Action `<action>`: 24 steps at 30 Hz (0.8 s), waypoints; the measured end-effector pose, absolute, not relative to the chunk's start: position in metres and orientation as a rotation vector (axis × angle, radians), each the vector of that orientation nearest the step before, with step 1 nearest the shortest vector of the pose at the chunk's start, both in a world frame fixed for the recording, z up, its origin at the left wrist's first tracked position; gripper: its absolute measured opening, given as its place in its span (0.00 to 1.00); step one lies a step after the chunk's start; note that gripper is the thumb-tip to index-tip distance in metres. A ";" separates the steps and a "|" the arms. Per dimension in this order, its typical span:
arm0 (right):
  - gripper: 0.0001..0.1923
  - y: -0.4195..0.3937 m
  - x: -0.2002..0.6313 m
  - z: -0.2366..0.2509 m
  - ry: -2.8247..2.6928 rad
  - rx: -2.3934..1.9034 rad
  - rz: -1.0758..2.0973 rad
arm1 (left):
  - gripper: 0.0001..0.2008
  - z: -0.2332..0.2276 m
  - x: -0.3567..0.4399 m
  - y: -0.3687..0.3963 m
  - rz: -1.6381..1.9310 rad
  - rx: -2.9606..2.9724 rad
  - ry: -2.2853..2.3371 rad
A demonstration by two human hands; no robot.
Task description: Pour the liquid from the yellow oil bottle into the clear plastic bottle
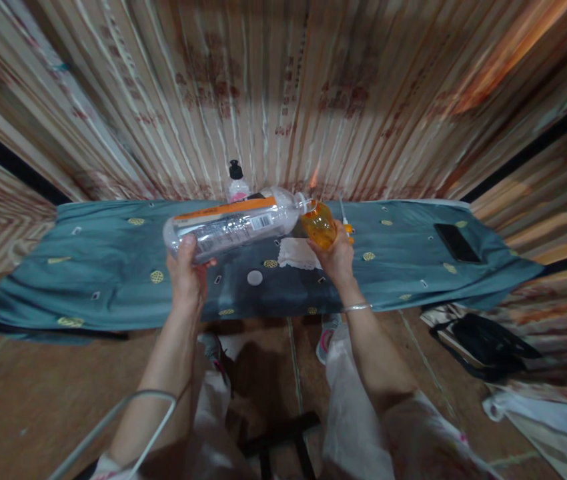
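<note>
My left hand grips the base of a large clear plastic bottle with an orange label, tipped on its side, its neck pointing right. My right hand holds a small orange bottle right at the big bottle's mouth; the two openings meet. Both are held above a teal cloth-covered board. A small white cloth and a white cap lie on the board under the bottles.
A pump bottle with a black top stands at the board's far edge. A black phone lies at its right end. A thin white pump tube rests behind my right hand. A black bag sits on the floor, right.
</note>
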State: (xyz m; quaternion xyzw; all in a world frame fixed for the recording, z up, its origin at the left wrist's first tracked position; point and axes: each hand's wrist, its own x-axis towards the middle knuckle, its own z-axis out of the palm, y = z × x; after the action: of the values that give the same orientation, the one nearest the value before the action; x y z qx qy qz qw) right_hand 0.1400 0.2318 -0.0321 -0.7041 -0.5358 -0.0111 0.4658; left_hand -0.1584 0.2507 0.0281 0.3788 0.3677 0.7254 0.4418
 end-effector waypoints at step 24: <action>0.37 0.231 0.136 -0.031 -1.311 -1.682 0.004 | 0.28 0.021 -0.158 0.251 1.742 0.870 0.930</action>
State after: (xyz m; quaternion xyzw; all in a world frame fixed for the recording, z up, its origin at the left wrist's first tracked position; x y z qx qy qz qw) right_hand 0.1365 0.2308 -0.0313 -0.6905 -0.5381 0.0018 0.4835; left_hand -0.1582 0.2515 0.0212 0.3556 0.3800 0.7115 0.4722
